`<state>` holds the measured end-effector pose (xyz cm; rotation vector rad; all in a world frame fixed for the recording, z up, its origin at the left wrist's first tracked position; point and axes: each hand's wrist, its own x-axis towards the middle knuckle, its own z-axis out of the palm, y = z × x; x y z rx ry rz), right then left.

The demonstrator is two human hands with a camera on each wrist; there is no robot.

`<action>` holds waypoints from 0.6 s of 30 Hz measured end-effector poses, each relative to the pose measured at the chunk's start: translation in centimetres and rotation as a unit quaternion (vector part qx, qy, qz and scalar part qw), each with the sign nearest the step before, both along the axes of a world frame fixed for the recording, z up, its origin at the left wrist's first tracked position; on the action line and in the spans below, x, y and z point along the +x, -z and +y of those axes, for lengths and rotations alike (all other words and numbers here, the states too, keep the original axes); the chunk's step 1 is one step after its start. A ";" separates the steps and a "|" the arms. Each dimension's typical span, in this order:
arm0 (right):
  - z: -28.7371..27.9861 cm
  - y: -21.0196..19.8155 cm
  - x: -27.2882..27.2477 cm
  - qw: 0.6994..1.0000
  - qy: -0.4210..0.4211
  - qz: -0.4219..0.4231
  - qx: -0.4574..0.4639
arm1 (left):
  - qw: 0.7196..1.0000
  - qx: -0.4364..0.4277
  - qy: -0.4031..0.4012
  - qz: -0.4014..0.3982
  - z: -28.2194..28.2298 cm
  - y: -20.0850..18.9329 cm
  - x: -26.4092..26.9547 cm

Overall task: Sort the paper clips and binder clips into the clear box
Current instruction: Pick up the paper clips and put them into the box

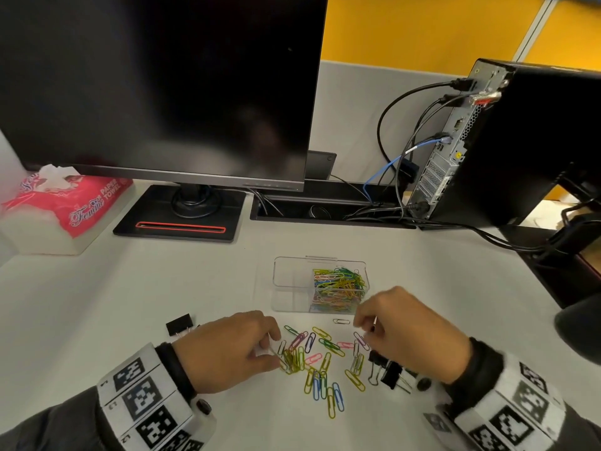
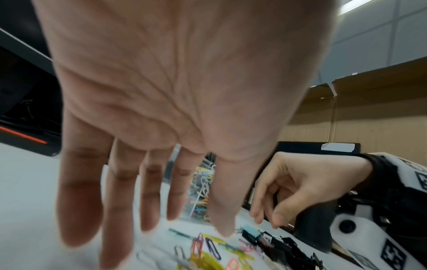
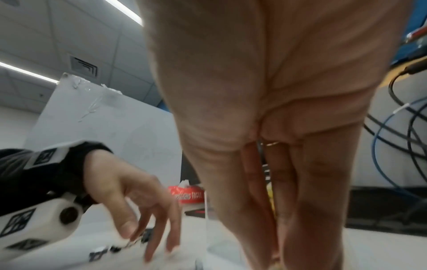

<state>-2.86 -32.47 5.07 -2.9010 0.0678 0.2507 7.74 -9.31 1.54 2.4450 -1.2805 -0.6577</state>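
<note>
The clear box (image 1: 286, 281) stands mid-table; its right compartment is heaped with coloured paper clips (image 1: 338, 288), and the left one looks bare. Loose paper clips (image 1: 322, 359) lie scattered in front of it. My left hand (image 1: 274, 351) is at the left edge of the scatter, with thumb and forefinger pinching a paper clip (image 3: 131, 241). My right hand (image 1: 364, 325) hovers just before the box with curled fingers holding a thin paper clip (image 1: 374, 323). Black binder clips (image 1: 390, 374) lie under my right wrist, and another binder clip (image 1: 179, 323) is left of my left hand.
A dark monitor (image 1: 162, 86) on a black stand (image 1: 182, 222) fills the back left, beside a red tissue pack (image 1: 65, 203). A computer tower (image 1: 507, 141) with cables (image 1: 390, 151) stands at the back right, behind a cable slot (image 1: 325, 213).
</note>
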 end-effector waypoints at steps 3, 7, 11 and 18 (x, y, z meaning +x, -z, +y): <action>0.4 1.8 -0.3 0.997 0.020 0.066 -0.036 | 1.000 0.017 0.005 -0.019 -0.1 0.9 -0.1; 0.6 3.5 -0.4 0.994 0.029 0.097 -0.039 | 0.999 0.009 0.033 -0.002 -0.3 1.6 -0.4; 1.5 3.0 -0.6 0.995 -0.015 0.095 0.040 | 0.997 -0.019 0.055 0.054 -0.7 1.3 -0.7; 1.1 3.3 1.1 0.999 -0.025 0.042 0.002 | 1.000 -0.014 -0.011 0.023 -0.1 0.4 -0.4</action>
